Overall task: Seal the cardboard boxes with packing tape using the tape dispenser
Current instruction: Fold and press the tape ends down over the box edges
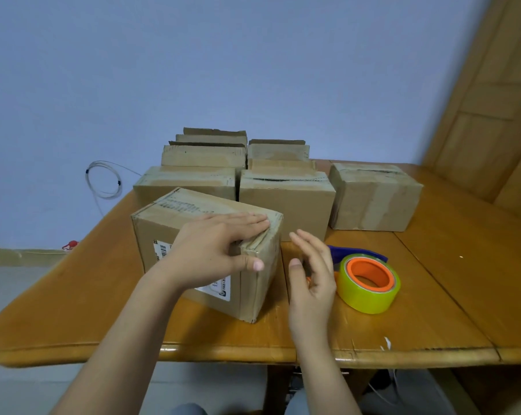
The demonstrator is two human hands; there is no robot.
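Seemingly wrinkled tape [254, 245] on the box [187, 205] near the desk's [432, 310] front edge may peel if my left hand [220, 250], fingers together and pressing flat, lifts while my right hand [313, 274] hovers spread and empty beside the tape dispenser [370, 283].

Your nearest box [175, 226] is plain brown cardboard, with a white label [162, 250] carrying black barcode stripes. The boxes behind it [373, 199] are the same dull brown, streaked with paler bands of tape. Your tape roll [370, 301] is yellow-green on an orange core [373, 262], and its dispenser [355, 253] is blue. The table [432, 295] is honey-orange wood, the wall [223, 70] pale blue-violet, the cable [103, 179] white.
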